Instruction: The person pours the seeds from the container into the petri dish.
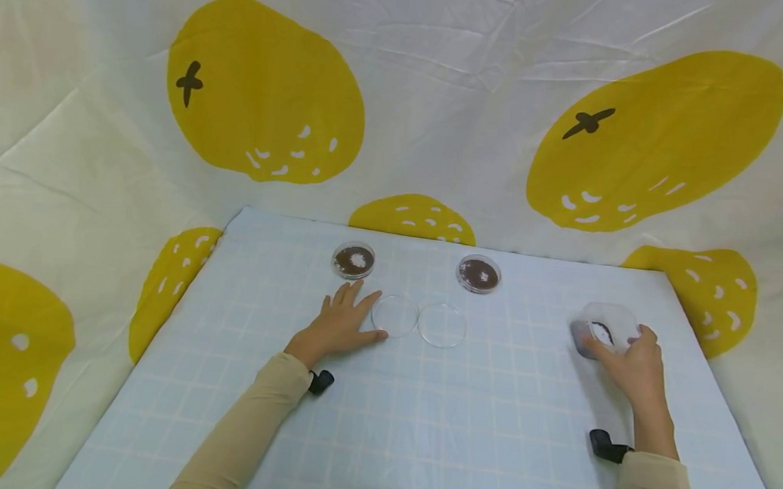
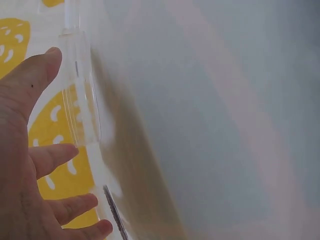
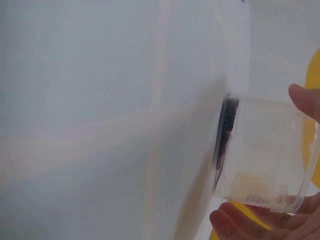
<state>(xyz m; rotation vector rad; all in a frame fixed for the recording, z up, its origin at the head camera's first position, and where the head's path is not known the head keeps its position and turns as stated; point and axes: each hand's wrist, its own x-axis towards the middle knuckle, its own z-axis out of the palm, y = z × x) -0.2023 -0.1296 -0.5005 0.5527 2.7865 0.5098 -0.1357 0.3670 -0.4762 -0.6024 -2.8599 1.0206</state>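
My left hand (image 1: 341,326) lies low over the cloth with its fingers spread. Its thumb and index finger reach around a clear round dish (image 1: 395,317), also seen edge-on in the left wrist view (image 2: 82,90). Touching that dish on its right is a second clear round dish (image 1: 442,325). Over on the right, my right hand (image 1: 635,365) grips a clear plastic tub (image 3: 267,150) between thumb and fingers. Dark material with a white patch (image 1: 602,333) shows at the tub's bottom. The tub is close above the cloth; whether it touches I cannot tell.
Behind the clear dishes stand a left dish (image 1: 345,262) and a right dish (image 1: 471,273), each holding brown material with white bits on top. A pale checked cloth (image 1: 419,436) covers the table. Fabric with yellow fruit prints (image 1: 266,84) hangs behind.
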